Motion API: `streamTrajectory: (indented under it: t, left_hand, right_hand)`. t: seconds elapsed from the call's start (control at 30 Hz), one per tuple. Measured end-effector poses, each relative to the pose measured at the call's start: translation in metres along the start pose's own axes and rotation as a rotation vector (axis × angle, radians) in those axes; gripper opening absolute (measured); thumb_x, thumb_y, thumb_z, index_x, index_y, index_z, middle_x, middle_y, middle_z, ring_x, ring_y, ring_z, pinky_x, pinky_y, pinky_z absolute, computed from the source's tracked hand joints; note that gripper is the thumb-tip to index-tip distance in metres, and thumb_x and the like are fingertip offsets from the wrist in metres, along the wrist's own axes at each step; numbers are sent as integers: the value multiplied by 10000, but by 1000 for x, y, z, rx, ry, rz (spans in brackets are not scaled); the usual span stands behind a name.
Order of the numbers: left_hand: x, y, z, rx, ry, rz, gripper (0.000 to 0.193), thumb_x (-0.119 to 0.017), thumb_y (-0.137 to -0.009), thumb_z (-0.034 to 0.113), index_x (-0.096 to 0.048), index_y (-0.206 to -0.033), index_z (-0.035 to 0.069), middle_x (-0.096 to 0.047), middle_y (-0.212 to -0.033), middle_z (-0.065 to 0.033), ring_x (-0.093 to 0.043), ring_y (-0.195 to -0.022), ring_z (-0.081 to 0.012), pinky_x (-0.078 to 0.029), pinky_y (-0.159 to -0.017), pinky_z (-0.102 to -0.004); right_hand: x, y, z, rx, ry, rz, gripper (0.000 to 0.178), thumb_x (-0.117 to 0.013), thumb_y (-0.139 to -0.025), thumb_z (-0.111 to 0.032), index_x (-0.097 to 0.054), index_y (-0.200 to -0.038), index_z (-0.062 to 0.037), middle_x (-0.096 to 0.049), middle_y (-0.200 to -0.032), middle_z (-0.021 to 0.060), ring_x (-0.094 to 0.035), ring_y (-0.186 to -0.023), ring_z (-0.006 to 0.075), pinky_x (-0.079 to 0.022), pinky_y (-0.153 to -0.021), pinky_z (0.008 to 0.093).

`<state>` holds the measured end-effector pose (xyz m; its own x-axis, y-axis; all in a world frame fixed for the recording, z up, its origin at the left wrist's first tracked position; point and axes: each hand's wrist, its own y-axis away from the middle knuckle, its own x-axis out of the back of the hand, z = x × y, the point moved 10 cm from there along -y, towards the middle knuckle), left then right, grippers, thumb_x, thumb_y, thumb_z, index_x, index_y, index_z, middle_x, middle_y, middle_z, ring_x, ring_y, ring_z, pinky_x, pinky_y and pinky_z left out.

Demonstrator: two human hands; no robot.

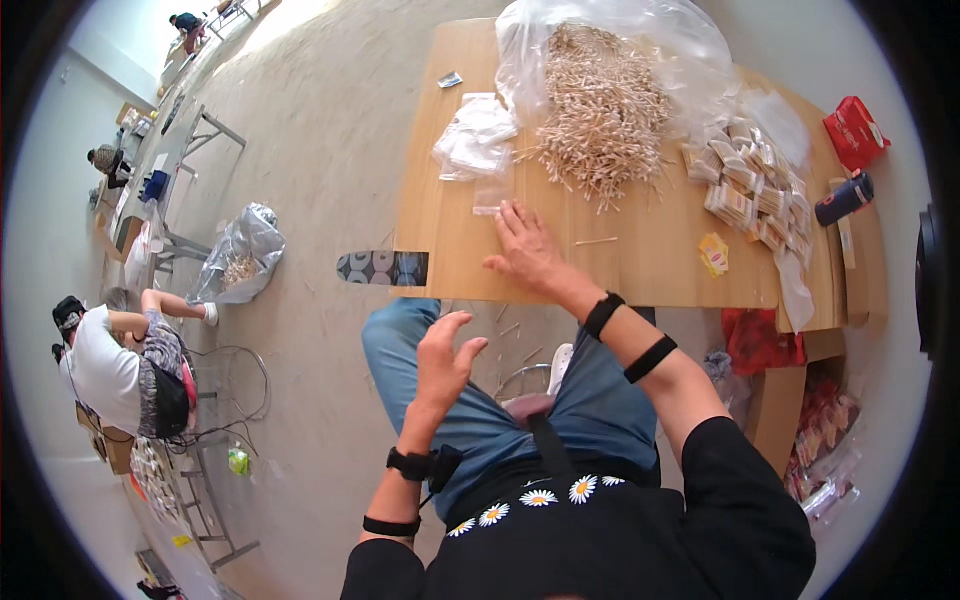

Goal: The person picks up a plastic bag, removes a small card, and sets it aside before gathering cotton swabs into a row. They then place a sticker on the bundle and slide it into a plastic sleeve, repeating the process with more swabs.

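My right hand point(530, 246) lies flat near the table's front edge, its fingertips at a small clear plastic bag point(491, 194). That bag lies below a stack of similar clear bags point(472, 145). My left hand point(443, 362) hangs over my lap, off the table, fingers apart and nothing in it. A big heap of cotton swabs point(603, 110) spills from a large clear plastic sheet point(697, 45) at the back. One loose cotton swab point(597, 241) lies right of my right hand. Filled bags of swabs point(735, 205) are piled at the table's right.
A yellow and white card point(714, 254) lies right of centre. A dark blue bottle point(843, 198) and a red bag point(855, 133) stand at the right. A patterned strip point(385, 268) juts past the table's left edge. Another person point(120, 370) sits at the far left.
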<state>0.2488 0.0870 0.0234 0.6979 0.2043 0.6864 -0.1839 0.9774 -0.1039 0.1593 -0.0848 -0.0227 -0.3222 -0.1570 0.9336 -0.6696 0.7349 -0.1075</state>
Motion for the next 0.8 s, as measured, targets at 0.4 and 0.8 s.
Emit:
streamTrajectory:
  t: [0.4,0.8]
  left_hand:
    - [-58,14,-108,841,1195,151,376,-718,-941,210,-542,-1187,-13,-675,-1068,-146,-699,-1008,-251,-579,-856,-367]
    - [-80,13,-114,865,1259,133,272,-748,-843,4,-588,-1063,5,-702,-873,-88,-693,-675,-179,-605,-640,-314]
  right_hand:
    - [5,95,-48,323,-146,-93,720,-719,-865,-403,-483,-1469,-90,-394,-1586,77,-234,-1523,313,-163,-1225,541]
    - [42,94,-40,57,-379,183,393,-750,-861,-231,-657,-1176,-16,-663,-1195,178,-637,-1093,312,-507,-916,449]
